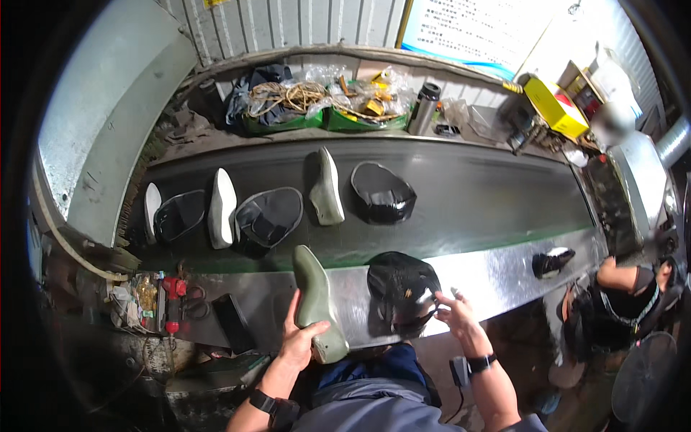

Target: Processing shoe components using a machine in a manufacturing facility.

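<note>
My left hand (294, 344) is closed around a green shoe last (317, 306), its toe pointing away from me over the metal ledge (345, 284). A glossy black shoe upper (404, 291) rests on the ledge to the right of the last. My right hand (456, 314) is at the right edge of this upper, fingers apart and thumb raised; whether the fingertips touch it I cannot tell. On the dark belt beyond, several shoe lasts, such as a pale one (222, 209), stand beside open black uppers, such as one (383, 192) at the middle.
A phone (232, 322), a red-and-black tool (173, 302) and scissors (196, 305) lie at left. Green trays (284, 124) of rope and plastic and a metal flask (425, 108) line the back. At right, a small black shoe-like piece (553, 263) lies near another person (619, 309).
</note>
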`<state>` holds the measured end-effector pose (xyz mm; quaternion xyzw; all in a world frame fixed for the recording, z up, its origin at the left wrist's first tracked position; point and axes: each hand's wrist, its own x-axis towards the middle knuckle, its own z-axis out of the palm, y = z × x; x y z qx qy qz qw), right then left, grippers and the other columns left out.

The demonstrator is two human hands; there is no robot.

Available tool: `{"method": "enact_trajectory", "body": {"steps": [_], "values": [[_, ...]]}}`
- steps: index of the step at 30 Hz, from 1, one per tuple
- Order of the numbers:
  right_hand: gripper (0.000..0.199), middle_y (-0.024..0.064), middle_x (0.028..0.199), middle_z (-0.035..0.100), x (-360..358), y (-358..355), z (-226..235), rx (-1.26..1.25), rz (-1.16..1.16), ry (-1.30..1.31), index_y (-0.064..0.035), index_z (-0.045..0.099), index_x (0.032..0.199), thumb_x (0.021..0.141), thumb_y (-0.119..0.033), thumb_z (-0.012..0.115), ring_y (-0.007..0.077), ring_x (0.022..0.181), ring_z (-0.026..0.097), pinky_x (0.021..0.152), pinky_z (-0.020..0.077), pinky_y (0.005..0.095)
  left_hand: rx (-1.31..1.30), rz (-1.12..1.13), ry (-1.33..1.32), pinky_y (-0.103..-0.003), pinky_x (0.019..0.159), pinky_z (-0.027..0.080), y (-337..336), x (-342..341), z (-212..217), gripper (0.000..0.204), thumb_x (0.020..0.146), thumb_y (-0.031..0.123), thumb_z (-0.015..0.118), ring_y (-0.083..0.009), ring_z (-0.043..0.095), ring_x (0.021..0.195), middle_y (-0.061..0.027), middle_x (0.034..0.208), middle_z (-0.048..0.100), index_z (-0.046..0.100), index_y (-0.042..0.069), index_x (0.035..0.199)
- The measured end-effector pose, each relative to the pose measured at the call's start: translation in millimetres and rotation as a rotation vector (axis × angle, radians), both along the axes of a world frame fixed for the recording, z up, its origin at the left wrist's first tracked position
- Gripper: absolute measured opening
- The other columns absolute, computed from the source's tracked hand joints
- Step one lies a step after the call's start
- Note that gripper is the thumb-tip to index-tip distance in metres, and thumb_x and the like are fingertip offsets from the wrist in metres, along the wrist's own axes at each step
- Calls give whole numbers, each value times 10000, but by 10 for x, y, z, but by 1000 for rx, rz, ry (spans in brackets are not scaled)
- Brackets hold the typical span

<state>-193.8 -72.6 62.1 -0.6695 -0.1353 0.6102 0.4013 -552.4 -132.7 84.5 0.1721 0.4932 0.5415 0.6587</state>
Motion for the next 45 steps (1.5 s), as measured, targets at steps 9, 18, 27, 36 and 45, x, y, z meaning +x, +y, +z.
{"method": "enact_trajectory", "body": {"steps": [9, 18, 27, 36, 45], "values": [[666, 161, 1084, 689, -394, -825, -314, 663, 1081, -1157, -96, 528, 1410, 809, -235, 777, 385, 1113, 599, 958, 469, 470, -218, 133, 221, -425, 1023, 454, -490, 528, -800, 1006, 761, -6, 799, -270, 465, 1260, -168, 1466, 370, 218, 127, 1571], [489, 141, 867, 630, -855, -1096, 438, 734, 821, -707, -56, 616, 1257, 812, -141, 801, 349, 771, 623, 942, 493, 484, -134, -3, -343, -430, 1107, 405, -44, -157, -474, 651, 975, 446, 600, -308, 554, 1263, -188, 1339, 592, 463, -26, 1401], [495, 78, 926, 611, -1147, -1851, -551, 1310, 1230, -975, -44, 598, 1322, 861, -205, 681, 261, 903, 609, 1155, 327, 615, -123, -60, 688, -300, 730, 450, 325, -271, -713, 261, 924, 254, 726, -106, 529, 788, -13, 820, 648, 680, -2, 900], [1005, 276, 1447, 403, -1632, -1472, -682, 906, 641, -494, 49, 334, 1475, 697, -214, 914, 425, 1334, 432, 1164, 327, 467, 99, 93, 1238, -377, 744, 501, 683, -266, -1123, 317, 922, 307, 707, -239, 647, 748, -133, 771, 691, 686, -7, 888], [917, 296, 1548, 308, -1429, -1342, -738, 984, 1014, -490, 33, 249, 1524, 795, -135, 779, 469, 1458, 284, 1204, 257, 489, -177, -273, 1320, -460, 960, 487, 593, -94, -892, 684, 709, 441, 798, -406, 619, 1128, -274, 1170, 644, 586, -38, 1149]]}}
